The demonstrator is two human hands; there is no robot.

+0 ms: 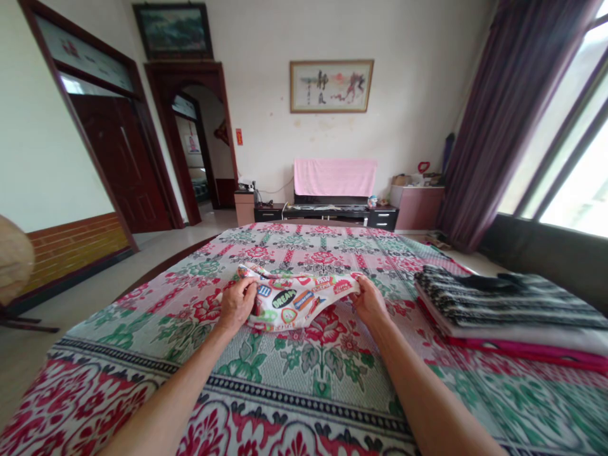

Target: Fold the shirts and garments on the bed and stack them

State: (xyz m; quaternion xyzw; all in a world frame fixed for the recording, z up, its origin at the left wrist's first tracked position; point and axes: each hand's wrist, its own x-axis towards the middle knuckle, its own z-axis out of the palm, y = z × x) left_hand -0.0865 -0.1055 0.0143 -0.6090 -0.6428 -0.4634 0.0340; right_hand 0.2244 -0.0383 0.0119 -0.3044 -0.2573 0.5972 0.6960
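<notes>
A small white garment (pixel 301 301) with colourful printed badges and lettering is stretched between my two hands, just over a flower-patterned cloth (pixel 323 361). It looks like a pair of underpants, though its full shape is not clear. My left hand (pixel 237 304) pinches its left end, fingers closed on the fabric. At the other end, my right hand (pixel 368 301) grips a narrow corner between thumb and fingers. Part of the garment's left edge is bunched up behind my left fingers.
A stack of folded clothes (pixel 513 310), striped black and white on top, lies on the cloth at the right. Beyond the table's far edge stands a low black cabinet (pixel 384 218), with a pink cloth (pixel 335 177) above it. A wooden chair (pixel 14 266) is at the left.
</notes>
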